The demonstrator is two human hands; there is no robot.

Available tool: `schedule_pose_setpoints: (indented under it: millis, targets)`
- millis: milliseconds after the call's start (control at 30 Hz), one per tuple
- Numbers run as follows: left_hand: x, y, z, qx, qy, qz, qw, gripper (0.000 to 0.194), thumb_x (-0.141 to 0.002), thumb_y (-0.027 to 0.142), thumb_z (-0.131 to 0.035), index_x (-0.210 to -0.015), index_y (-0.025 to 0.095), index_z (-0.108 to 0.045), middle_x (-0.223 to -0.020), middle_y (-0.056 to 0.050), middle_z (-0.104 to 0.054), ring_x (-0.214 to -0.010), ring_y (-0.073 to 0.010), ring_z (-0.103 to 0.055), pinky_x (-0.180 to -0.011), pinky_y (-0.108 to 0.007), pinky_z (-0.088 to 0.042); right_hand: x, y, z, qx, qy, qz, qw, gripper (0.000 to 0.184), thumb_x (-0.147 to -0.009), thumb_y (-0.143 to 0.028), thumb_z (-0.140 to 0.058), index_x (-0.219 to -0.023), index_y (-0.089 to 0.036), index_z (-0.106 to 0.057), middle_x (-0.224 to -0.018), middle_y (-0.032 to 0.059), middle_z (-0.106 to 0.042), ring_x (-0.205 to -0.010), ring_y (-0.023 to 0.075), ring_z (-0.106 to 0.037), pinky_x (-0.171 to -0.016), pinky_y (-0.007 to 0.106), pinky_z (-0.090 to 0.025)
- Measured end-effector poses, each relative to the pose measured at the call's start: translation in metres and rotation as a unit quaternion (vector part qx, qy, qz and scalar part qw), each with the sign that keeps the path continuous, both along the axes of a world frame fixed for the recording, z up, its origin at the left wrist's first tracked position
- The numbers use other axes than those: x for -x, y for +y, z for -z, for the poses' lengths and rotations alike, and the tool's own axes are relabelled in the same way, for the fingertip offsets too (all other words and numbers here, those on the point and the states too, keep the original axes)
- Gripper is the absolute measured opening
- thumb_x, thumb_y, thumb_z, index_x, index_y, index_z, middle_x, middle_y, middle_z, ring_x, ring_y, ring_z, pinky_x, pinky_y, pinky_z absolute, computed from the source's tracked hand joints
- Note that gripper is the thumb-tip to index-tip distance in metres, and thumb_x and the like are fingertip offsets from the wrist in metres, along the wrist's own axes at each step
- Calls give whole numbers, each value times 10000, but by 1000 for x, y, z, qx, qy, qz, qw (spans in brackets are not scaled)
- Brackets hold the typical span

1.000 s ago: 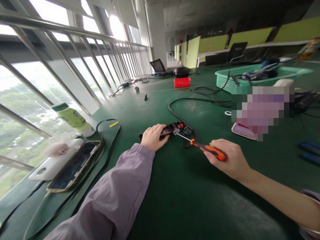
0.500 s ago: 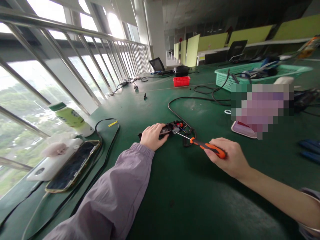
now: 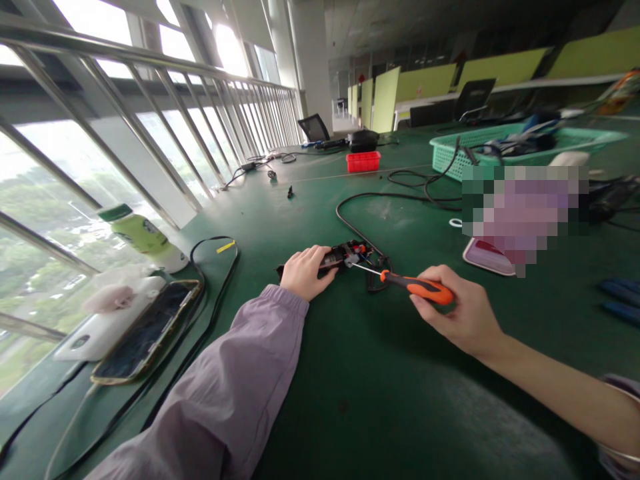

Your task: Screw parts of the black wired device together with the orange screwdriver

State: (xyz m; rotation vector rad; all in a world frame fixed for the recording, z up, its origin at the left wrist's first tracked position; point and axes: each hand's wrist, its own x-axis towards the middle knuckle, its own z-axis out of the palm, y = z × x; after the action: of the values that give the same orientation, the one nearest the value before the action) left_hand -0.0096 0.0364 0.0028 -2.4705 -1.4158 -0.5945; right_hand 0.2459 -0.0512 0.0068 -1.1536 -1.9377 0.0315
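- While the bare left hand (image 3: 306,273) lies over a long black device with exposed red parts and thin wires (image 3: 343,255), its fingers curl round the casing and press it to the dark green tabletop (image 3: 360,393).
- Between thumb and fingers, the bare right hand (image 3: 463,310) grips an orange-and-black screwdriver with a thin metal shaft (image 3: 427,289) near the butt of its handle.
- The shaft points leftward at a small light-grey part (image 3: 351,260) on the device's open end; whether the tip touches it is too small to tell.
- The device sits near the middle of the view, between the two hands, with a black cable (image 3: 367,196) curving from beside its open end to the far right.
- A loose light-purple sleeve (image 3: 235,373) covers the left arm.
- Left of that arm, a dark-screened phone in a gold-edged case (image 3: 147,333) lies just beside a white oblong device (image 3: 83,341); a green-capped bottle (image 3: 143,237) is near them, by the metal railing (image 3: 150,60).
- Farther back are a small red plastic basket (image 3: 363,162) and, to its right, a mint-green plastic basket (image 3: 445,160) heaped with dark items.
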Motion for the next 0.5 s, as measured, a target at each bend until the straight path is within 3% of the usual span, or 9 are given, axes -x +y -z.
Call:
schedule_pose_setpoints:
  millis: [100, 300, 500]
  targets:
    - [0, 0, 0, 2, 1, 0, 1000, 344, -819, 380, -515, -1105, 190, -531, -1010, -37, -650, -923, -204, -616, -773, -322, -455, 1, -1, 0, 2, 18, -7, 1000, 109, -781, -268, -563, -826, -215, -480, -691, -2, -599, -561, 118, -536, -531, 244, -417]
    - [0, 0, -1, 0, 2, 1, 1000, 349, -817, 382, -518, -1107, 187, -532, -1006, -35, -649, -923, -202, -617, -775, -318, -459, 0, 1, 1, 3, -49, -9, 999, 238, -829, -322, -483, -619, -215, -449, -536, -12, -488, -507, 126, -463, -509, 270, -362]
    - [0, 0, 0, 5, -1, 0, 1000, 347, -818, 382, -514, -1107, 190, -532, -1007, -40, -648, -927, -206, -616, -776, -325, -460, 0, -1, -1, 25, 15, 5, 1000, 101, -784, -282, -549, -815, -215, -479, -660, -12, -585, -543, 116, -524, -522, 242, -407]
